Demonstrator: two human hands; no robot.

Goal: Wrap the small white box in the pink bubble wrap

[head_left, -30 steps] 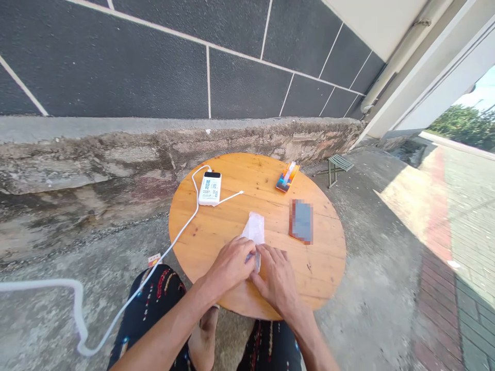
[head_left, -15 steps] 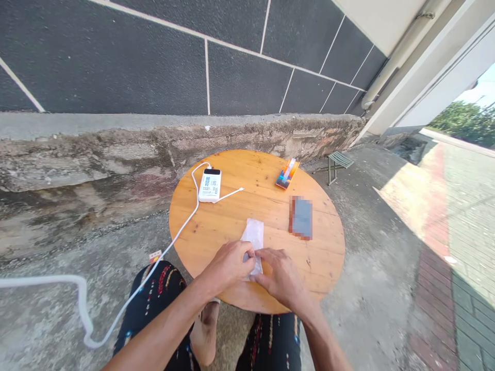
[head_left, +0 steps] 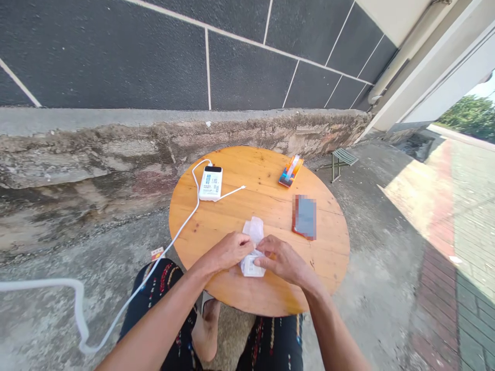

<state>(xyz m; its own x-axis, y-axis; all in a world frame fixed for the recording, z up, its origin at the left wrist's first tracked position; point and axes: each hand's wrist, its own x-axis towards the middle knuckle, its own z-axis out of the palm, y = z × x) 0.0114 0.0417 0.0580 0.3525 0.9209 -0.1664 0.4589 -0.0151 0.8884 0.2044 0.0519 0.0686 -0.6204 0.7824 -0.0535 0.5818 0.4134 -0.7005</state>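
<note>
Since the earlier frame, both hands had been shifted toward the middle of the white wrapper, and its near end, earlier largely covered, had been exposed. The far end, formerly laid out as a flatter strip, had been bunched up. The wrapper was located near the person's edge of the round wooden table, between the two hands; faint print was shown on its near part.

The left hand was curled, the wrapper being pinched at its fingertips. The right hand was bent, a narrow gap being left between thumb and forefinger; the thumb was rested on the near part, the forefinger was placed on the middle, and whether a firm grip was applied could not be told.

Beyond the left hand, a white printed device was set down, with a long white cable joined to its far end and a short white lead extended rightward. Beyond the right hand, a dark rectangular object, blurred by pixelation, was laid flat; farther off, an orange tape dispenser was placed near the rim. Outside the table, a folding stool was stood on the ground.
</note>
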